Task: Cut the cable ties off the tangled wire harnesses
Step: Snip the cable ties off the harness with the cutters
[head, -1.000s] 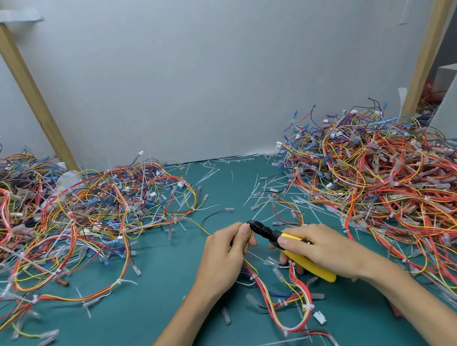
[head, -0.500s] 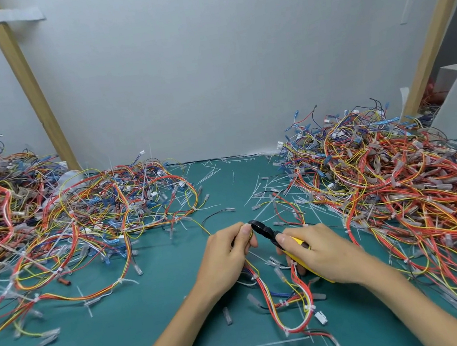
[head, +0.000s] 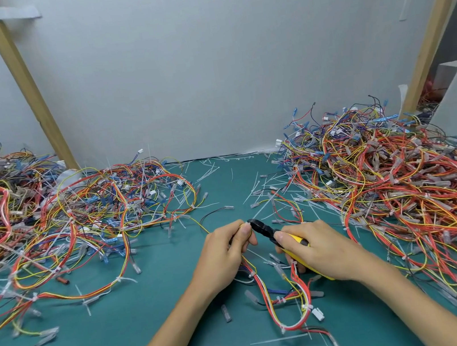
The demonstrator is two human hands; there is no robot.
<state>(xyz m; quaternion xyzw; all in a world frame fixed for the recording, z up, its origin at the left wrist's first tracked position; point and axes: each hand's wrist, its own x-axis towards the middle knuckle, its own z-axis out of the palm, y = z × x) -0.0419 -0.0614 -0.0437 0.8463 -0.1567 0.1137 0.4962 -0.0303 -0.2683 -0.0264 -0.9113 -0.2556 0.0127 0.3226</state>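
Note:
A red, yellow and white wire harness point(head: 287, 304) loops over the green table in front of me, with white cable ties on it. My left hand point(head: 225, 257) pinches its upper end between thumb and fingers. Gripped in my right hand point(head: 317, 251) is a pair of yellow-handled cutters point(head: 263, 228). Their black jaws point left and touch the wire at my left fingertips. Whether the jaws are closed on a tie is hidden by my fingers.
A large tangle of harnesses point(head: 412, 188) fills the right side of the table point(head: 127, 338). Another heap point(head: 49, 219) spreads over the left. Loose cut ties point(head: 265, 188) litter the middle strip toward the white wall. Wooden posts point(head: 25, 88) lean at both sides.
Both hands have stayed nearly still. The cutter jaws have closed in slightly toward my left fingertips, and my right hand has slid a little up the yellow handle.

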